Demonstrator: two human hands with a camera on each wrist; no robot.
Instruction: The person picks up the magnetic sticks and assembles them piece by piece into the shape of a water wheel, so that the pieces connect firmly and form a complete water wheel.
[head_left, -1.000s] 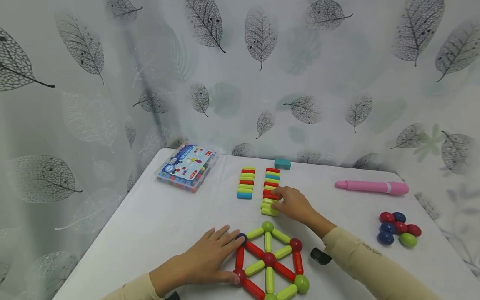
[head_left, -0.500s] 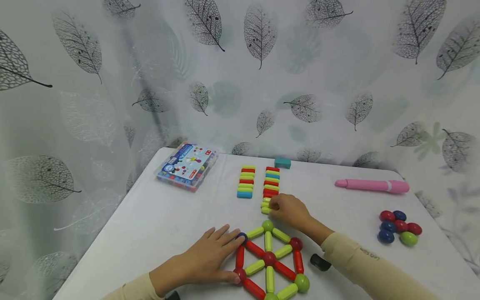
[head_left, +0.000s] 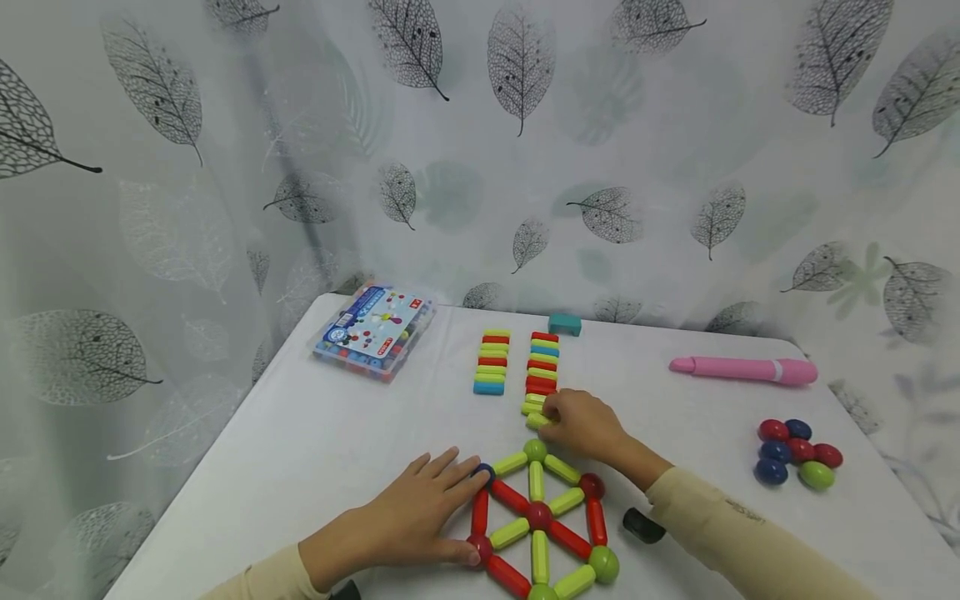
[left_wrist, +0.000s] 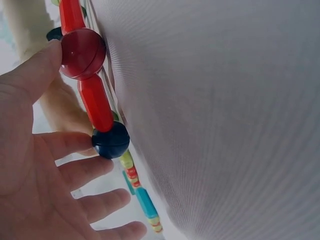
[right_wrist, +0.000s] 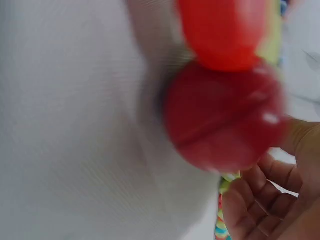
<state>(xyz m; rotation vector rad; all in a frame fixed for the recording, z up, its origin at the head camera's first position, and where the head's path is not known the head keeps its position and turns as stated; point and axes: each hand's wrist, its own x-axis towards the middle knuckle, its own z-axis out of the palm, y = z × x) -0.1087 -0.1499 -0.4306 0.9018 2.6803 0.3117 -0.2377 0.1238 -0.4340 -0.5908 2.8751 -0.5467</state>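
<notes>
Right hand: fingers curled over the near end of the right-hand column of sticks, pinching a yellow-green stick at the bottom of that column. The stick lies on the tabletop, just beyond the top ball of the built frame. In the right wrist view the fingers appear curled; the grip itself is blurred there.

Left hand: flat on the tabletop, fingers straight and spread, holding nothing. The fingertips touch the dark blue ball at the frame's upper left corner; the thumb rests against the red ball at the lower left. The left wrist view confirms both contacts, with a red stick joining the two balls.

Stick-and-ball frame: lies flat at the near edge of the tabletop, between the two forearms. Red and yellow-green sticks radiate from a central red ball.

Beyond the right hand: a second, shorter column of sticks stands just left of the first. A teal block sits at the far end of the columns.

Far left: a clear plastic box with a printed lid. Far right: a pink pen-shaped item. Near right: a cluster of loose balls, red, blue and green, touching one another. A small black object lies beside the right sleeve.
</notes>
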